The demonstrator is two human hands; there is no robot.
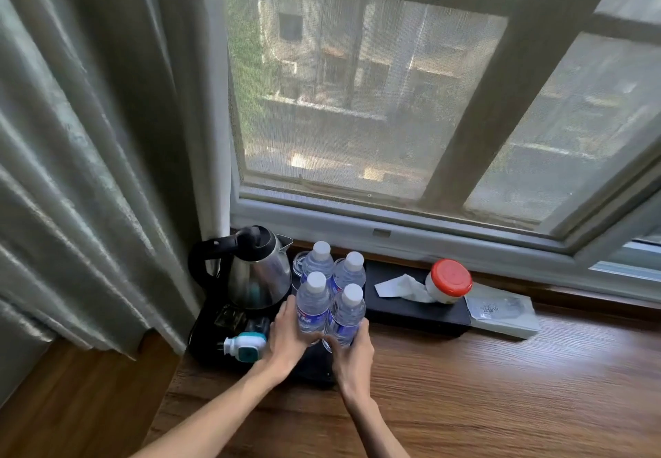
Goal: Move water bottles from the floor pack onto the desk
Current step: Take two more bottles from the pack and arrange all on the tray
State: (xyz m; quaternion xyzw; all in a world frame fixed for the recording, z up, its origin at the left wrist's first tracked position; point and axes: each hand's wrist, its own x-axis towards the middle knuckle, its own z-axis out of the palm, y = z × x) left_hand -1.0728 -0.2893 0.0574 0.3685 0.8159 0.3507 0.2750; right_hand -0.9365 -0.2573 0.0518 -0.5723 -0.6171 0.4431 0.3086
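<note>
Several clear water bottles with white caps stand upright in a tight cluster on a black tray (314, 368) on the wooden desk (465, 386). My left hand (286, 336) is wrapped around the front left bottle (313, 305). My right hand (352, 346) grips the front right bottle (346, 314) near its base. Two more bottles, the back left bottle (318, 261) and the back right bottle (351, 270), stand just behind them. The floor pack is out of view.
A steel kettle (257, 271) with a black handle stands left of the bottles. A white and teal plug-in device (246, 345) lies by my left hand. A black tissue box (415, 305), a red-lidded jar (449, 280) and a packet (502, 311) sit to the right. Curtain (89, 153) hangs left; window behind.
</note>
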